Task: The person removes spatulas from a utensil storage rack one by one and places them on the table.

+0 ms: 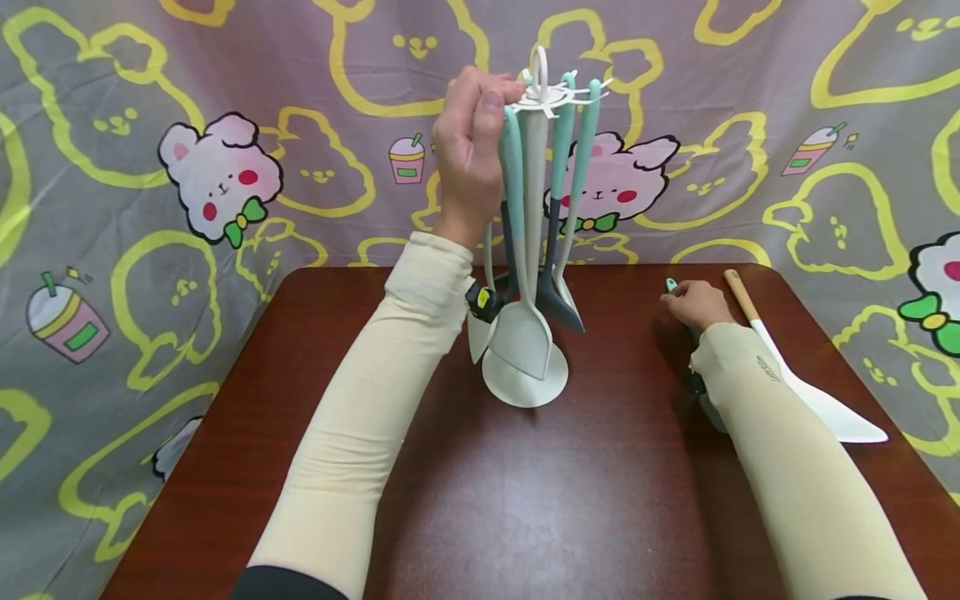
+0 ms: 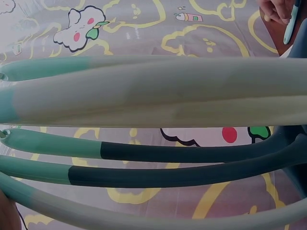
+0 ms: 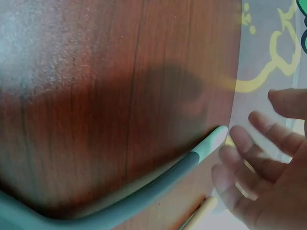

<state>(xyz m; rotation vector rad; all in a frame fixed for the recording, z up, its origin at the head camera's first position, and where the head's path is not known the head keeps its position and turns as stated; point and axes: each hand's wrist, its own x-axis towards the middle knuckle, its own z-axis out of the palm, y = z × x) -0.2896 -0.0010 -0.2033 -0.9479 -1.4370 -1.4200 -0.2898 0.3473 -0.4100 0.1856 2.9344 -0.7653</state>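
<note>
A white utensil rack (image 1: 534, 167) stands upright on the table, with mint-handled utensils hanging around its post. My left hand (image 1: 471, 137) grips the rack's top edge beside a mint handle, its fingers partly hidden. Among the hanging utensils are a pale turner (image 1: 521, 337) and a dark one (image 1: 558, 308). At the right, my right hand (image 1: 697, 304) is over a dark utensil with a mint handle tip (image 3: 211, 146) lying on the table. In the right wrist view its fingers are spread and loosely bent beside that tip; the utensil's head is mostly hidden by the sleeve.
A white spatula with a wooden handle (image 1: 742, 296) lies right of my right arm, near the table's right edge. The brown table (image 1: 337, 350) meets a patterned cloth (image 1: 322, 192) at the back and sides. The rack's round base (image 1: 525, 396) rests mid-table.
</note>
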